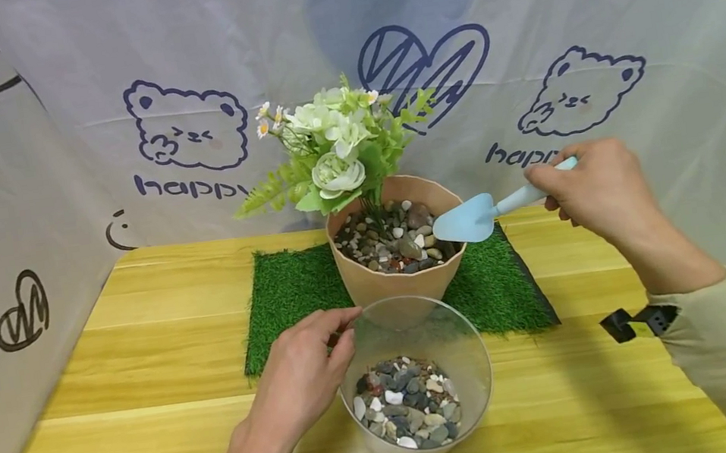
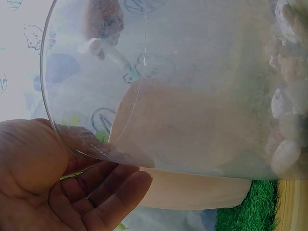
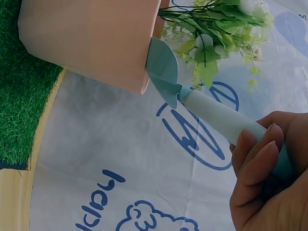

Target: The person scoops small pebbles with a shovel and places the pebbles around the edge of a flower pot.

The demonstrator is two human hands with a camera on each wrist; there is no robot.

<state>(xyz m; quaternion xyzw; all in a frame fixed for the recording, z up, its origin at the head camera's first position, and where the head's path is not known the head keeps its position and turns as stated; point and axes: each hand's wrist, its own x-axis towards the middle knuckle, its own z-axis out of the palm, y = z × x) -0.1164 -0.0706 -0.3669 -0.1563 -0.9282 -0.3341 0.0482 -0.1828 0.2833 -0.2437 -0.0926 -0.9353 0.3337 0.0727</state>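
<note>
My right hand grips the pale handle of a small light-blue trowel. The trowel's blade lies over the right rim of a peach flowerpot, its tip above the pebbles inside. White and green flowers rise from those pebbles. In the right wrist view, the trowel blade tilts across the pot's edge. My left hand holds the rim of a clear container on its left side, fingers curled by the edge. Grey, white and brown stones cover the container's bottom.
Under the pot lies a green turf mat on a yellow wooden table. A white cloth with drawn bears and hearts hangs behind and at the left. The clear container stands in front of the pot.
</note>
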